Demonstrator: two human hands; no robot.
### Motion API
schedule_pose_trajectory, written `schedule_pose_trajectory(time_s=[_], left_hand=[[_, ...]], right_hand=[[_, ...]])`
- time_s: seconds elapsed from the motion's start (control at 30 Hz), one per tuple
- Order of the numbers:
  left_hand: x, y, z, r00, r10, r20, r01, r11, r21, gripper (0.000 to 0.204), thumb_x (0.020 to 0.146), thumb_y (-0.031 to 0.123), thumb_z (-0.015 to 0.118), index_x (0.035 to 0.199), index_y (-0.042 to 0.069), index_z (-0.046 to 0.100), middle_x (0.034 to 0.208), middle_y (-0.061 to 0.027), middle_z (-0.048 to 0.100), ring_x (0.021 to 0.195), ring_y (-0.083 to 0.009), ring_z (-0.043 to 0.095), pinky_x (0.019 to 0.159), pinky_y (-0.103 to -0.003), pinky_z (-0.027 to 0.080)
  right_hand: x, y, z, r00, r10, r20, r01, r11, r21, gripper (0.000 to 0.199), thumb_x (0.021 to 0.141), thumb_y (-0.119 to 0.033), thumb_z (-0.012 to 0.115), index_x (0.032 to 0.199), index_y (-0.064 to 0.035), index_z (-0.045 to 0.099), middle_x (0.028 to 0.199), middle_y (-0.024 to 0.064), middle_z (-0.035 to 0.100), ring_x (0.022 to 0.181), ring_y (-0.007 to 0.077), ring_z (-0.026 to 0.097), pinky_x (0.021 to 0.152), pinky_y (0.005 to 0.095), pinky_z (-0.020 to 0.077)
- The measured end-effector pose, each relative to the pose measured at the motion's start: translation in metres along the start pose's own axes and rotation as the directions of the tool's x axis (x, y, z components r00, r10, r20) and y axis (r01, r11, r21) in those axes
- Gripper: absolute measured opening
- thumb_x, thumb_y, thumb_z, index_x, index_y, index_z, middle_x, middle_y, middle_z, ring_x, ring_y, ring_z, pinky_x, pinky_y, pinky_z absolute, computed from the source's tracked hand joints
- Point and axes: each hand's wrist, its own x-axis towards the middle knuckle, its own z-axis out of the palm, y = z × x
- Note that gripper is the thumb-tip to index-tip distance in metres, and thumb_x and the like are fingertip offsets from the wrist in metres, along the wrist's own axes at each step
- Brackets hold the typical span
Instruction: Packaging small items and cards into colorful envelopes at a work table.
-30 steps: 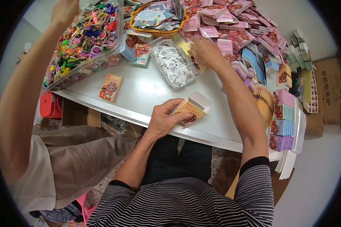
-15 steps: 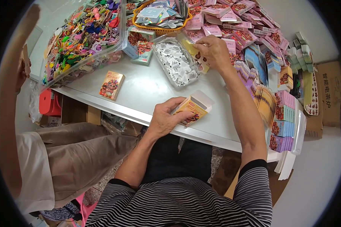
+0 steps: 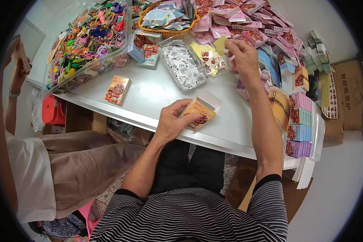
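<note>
My left hand [image 3: 172, 121] grips a small yellow-orange card box [image 3: 200, 113] above the table's front edge; its white top flap [image 3: 212, 99] stands open. Farther off, my right hand [image 3: 243, 57] pinches a small yellow slip [image 3: 220, 45] between thumb and fingers. Under that slip lies a heap of yellow and white sticker sheets [image 3: 210, 57] with printed figures. Beside the heap stands a clear plastic tub [image 3: 184, 66] full of small white packets. Another orange card box [image 3: 117, 90] rests on the table to the left, apart from both hands.
A large clear bin [image 3: 88, 48] of colourful trinkets fills the far left. Behind the tub is a yellow basket [image 3: 167, 29] of shiny packs. Pink boxes [image 3: 256, 37] pile up at the back right, with stacked cartons [image 3: 298, 125] at right. A co-worker's hand [image 3: 18, 74] shows at far left.
My right hand has lifted slightly up and right from the sticker heap, with the yellow slip now plainly in it. My left hand and its box have shifted slightly left. The co-worker's arm has moved.
</note>
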Motion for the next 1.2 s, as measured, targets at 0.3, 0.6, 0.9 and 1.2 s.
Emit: schedule_pose_trajectory(time_s=[0.3, 0.6, 0.9, 1.2], left_hand=[[0.001, 0.000, 0.002, 0.999, -0.004, -0.034, 0.003, 0.999, -0.041, 0.040, 0.092, 0.004, 0.074, 0.127, -0.008, 0.058, 0.107, -0.0164, 0.073, 0.086, -0.0163, 0.072, 0.071, -0.028, 0.062], [0.002, -0.002, 0.005, 0.999, 0.021, -0.024, -0.022, 0.999, -0.049, 0.039, 0.091, 0.003, 0.075, 0.125, -0.008, 0.059, 0.111, -0.0161, 0.073, 0.094, -0.0170, 0.071, 0.080, -0.029, 0.061], [0.001, -0.003, 0.000, 0.999, 0.034, -0.023, -0.036, 0.997, -0.063, 0.041, 0.090, 0.006, 0.076, 0.125, -0.007, 0.060, 0.109, -0.0143, 0.073, 0.096, -0.0153, 0.070, 0.083, -0.028, 0.059], [0.000, -0.004, -0.003, 1.000, 0.024, -0.008, -0.023, 0.998, 0.066, 0.040, 0.090, 0.004, 0.076, 0.125, -0.008, 0.061, 0.112, -0.0141, 0.073, 0.098, -0.0157, 0.070, 0.089, -0.029, 0.058]], right_hand=[[-0.086, -0.018, -0.007, 0.973, -0.228, 0.044, 0.232, 0.960, -0.155, 0.017, 0.097, -0.018, 0.070, 0.091, -0.0022, 0.072, 0.071, -0.0024, 0.061, 0.056, 0.0044, 0.048, 0.051, 0.0203, 0.0350], [-0.134, -0.015, -0.006, 0.935, -0.106, 0.337, 0.217, 0.925, -0.312, 0.016, 0.093, -0.015, 0.072, 0.095, 0.0010, 0.076, 0.077, 0.0066, 0.069, 0.066, 0.0110, 0.057, 0.059, 0.0277, 0.0435], [-0.111, -0.040, 0.002, 0.955, -0.092, 0.280, 0.177, 0.938, -0.297, 0.023, 0.099, -0.018, 0.065, 0.100, 0.0042, 0.073, 0.083, 0.0055, 0.072, 0.072, 0.0102, 0.060, 0.066, 0.0288, 0.0481], [0.008, -0.024, 0.077, 0.793, -0.450, 0.411, 0.605, 0.662, -0.443, 0.022, 0.091, -0.015, 0.070, 0.103, 0.0032, 0.072, 0.090, 0.0155, 0.071, 0.077, 0.0228, 0.066, 0.072, 0.0341, 0.0518]])
